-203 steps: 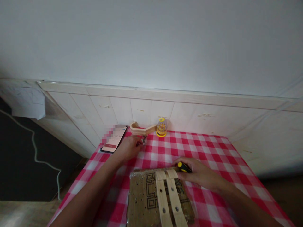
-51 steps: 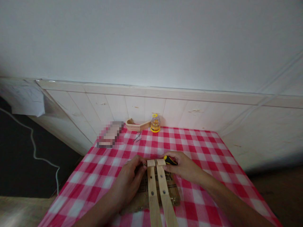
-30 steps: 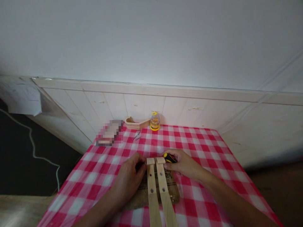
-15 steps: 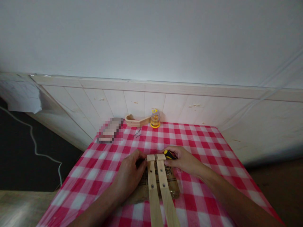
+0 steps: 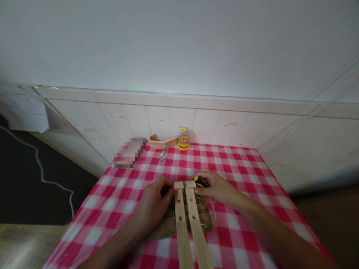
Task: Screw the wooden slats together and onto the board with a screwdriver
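Two pale wooden strips (image 5: pixel 184 228) run side by side toward me, with curved blocks at their far ends and dark round screw heads along them. They lie across a flat brown printed packet (image 5: pixel 206 216). My left hand (image 5: pixel 155 198) is closed in a pinch at the left side of the left strip's far end; a tiny thing may be between the fingertips, too small to name. My right hand (image 5: pixel 217 188) is closed around a screwdriver (image 5: pixel 201 181) with a yellow and black handle, beside the right strip's far end. The screwdriver's tip is hidden.
At the back edge stand a curved wooden piece (image 5: pixel 161 142) and a clear container with yellow base and top (image 5: pixel 184 139). Small metal pieces (image 5: pixel 162 155) lie before them. A blurred flat object (image 5: pixel 130 153) is at back left. A panelled wall (image 5: pixel 213 127) borders the red-and-white checked tablecloth (image 5: pixel 238 168).
The whole view has shifted very slightly. Both hands, the wooden strips and the screwdriver keep almost the same places.
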Demonstrator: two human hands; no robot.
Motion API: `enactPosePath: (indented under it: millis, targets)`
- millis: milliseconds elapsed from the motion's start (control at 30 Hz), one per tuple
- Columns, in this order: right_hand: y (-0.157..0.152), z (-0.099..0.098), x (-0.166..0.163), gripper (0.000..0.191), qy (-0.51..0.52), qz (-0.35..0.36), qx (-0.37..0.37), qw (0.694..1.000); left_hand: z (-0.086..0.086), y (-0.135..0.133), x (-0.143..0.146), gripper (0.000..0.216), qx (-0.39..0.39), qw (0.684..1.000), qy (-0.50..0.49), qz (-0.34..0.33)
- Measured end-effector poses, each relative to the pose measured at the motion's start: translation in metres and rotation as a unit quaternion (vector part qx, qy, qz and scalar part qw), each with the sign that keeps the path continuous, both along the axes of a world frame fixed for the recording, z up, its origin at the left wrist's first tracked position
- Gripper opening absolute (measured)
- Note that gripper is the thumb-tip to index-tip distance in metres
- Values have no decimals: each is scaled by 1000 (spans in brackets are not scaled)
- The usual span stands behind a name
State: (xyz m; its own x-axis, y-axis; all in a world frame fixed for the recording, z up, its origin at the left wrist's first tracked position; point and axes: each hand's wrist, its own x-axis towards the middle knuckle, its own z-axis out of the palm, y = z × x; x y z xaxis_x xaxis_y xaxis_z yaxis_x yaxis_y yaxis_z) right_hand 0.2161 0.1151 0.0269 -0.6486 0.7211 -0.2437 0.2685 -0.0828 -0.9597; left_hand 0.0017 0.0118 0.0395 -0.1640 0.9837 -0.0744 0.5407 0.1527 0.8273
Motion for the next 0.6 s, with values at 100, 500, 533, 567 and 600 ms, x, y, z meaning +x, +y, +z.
enactPosePath:
  millis: [100,500,533,567,600]
  targets:
    - [1,-1,1,18,6,6,5,1000,-1,0,1,8,4,1000,-6,-4]
    - [2,-5,1,16,17,7,-6,1000,-5,-13,-8,15,54,997,-46,7]
    - [2,-5,1,16,18,7,-5,1000,-5,-15,-7,16,39,997,-62,6]
    - [3,-6,2,16,18,9,-4,1000,-6,-17,-6,16,29,997,-77,8]
    - [3,-6,2,17,19,10,-3,1000,-6,-19,-4,16,23,995,-93,10]
